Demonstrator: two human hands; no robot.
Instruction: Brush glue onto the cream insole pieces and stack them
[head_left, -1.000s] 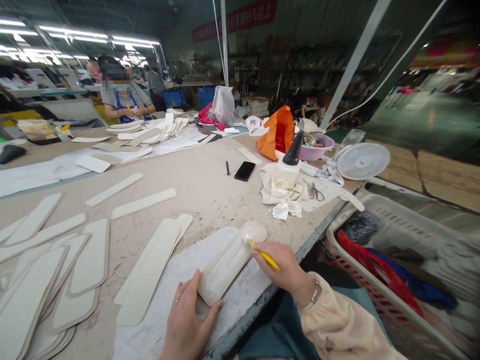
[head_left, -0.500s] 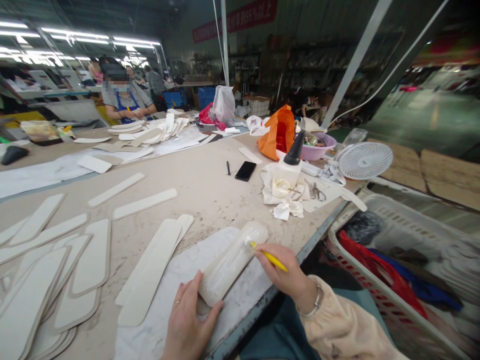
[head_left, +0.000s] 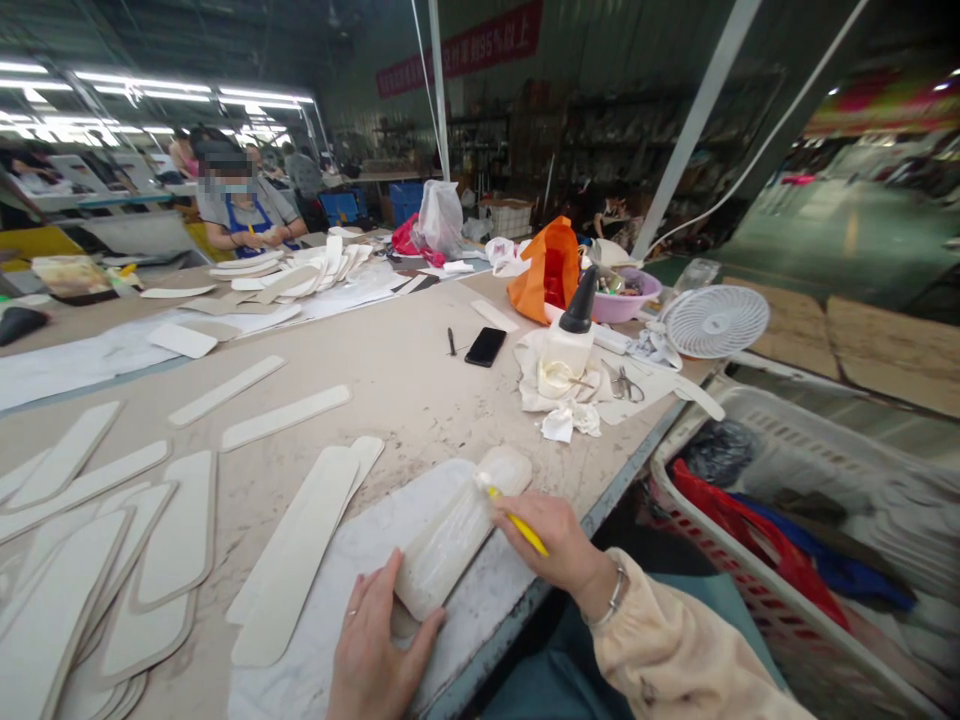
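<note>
A long cream insole-shaped piece [head_left: 457, 530], glossy with wet glue, lies on a stained white sheet [head_left: 352, 560] at the table's near edge. My left hand [head_left: 375, 650] rests flat with fingers spread, pinning down the piece's near end. My right hand [head_left: 555, 545] is closed round a small yellow-handled brush [head_left: 517, 525], whose tip touches the far half of the piece. A cream sleeve and a bracelet cover my right wrist.
Many flat cream strips [head_left: 292, 545] lie spread over the table's left. A glue bottle [head_left: 570, 340] with black nozzle, scissors [head_left: 619, 380], a phone [head_left: 485, 346], a small fan [head_left: 715, 321] and an orange bag [head_left: 547, 270] stand farther off. A white basket [head_left: 787, 480] is at right. A person [head_left: 244, 205] works at the far end.
The brush tip has slid a little along the glossy piece toward its near end. My left hand has stayed in place. The view has dipped slightly.
</note>
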